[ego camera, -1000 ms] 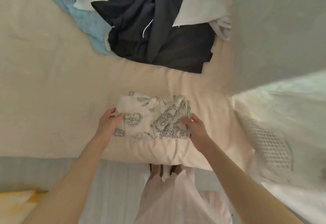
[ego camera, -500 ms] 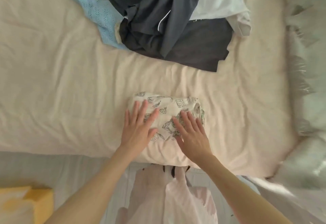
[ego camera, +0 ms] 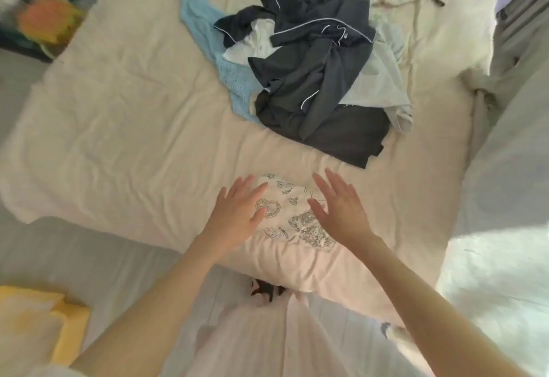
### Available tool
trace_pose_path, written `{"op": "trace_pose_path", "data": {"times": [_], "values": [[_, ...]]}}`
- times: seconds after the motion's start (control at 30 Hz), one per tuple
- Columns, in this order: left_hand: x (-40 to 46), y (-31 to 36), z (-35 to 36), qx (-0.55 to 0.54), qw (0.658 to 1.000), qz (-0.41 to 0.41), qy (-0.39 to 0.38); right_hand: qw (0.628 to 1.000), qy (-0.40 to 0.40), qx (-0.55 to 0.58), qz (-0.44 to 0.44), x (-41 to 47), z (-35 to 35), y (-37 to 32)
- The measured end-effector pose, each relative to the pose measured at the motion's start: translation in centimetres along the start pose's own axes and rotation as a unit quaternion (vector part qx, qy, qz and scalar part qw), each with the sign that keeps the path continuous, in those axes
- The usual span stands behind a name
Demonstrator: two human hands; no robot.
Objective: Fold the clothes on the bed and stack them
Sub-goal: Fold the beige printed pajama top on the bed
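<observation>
My two hands are spread over one folded printed garment [ego camera: 292, 213] that lies near the front edge of the bed [ego camera: 118, 127]. My left hand [ego camera: 236, 213] has straight fingers and holds nothing; my right hand [ego camera: 338, 210] is the same, flat and empty. I cannot tell if they touch the cloth. Farther back lies one unfolded pile [ego camera: 312, 79]: dark grey pieces, one light blue knit [ego camera: 219, 58], and white ones.

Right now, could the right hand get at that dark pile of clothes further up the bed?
Probably yes. The right hand is open and holds nothing, above the folded printed garment. Only bare sheet lies between it and the dark clothes pile, though reaching it likely needs a forward lean.
</observation>
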State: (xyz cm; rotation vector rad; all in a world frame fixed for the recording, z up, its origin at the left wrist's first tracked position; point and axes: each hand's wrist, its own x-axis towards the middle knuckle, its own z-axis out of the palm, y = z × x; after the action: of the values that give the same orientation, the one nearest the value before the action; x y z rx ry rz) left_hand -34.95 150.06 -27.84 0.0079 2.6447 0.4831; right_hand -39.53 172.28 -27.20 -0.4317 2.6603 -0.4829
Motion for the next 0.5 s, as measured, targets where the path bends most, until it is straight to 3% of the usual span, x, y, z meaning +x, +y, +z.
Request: {"op": "trace_pose_path", "data": {"times": [0.1,0.23,0.4,0.5], "values": [[-4.3,0.2,-3.8,-0.056,0.994,-0.026,0.087,0.998,0.052,0.006,-0.029,-1.0,-4.2,-3.1],[-9.3,-0.5,-6.7,-0.126,0.969,-0.091,0.190,0.995,0.063,0.016,-0.081,-2.1,-6.7,-7.5],[-14.1,-4.9,-8.4,-0.154,0.957,-0.149,0.197,0.988,0.044,0.000,-0.150,-1.4,-6.5,-15.3],[-17.0,-10.0,-10.9,-0.156,0.940,-0.187,0.240,0.978,0.037,-0.013,-0.205,0.2,-6.0,-22.3]]}}
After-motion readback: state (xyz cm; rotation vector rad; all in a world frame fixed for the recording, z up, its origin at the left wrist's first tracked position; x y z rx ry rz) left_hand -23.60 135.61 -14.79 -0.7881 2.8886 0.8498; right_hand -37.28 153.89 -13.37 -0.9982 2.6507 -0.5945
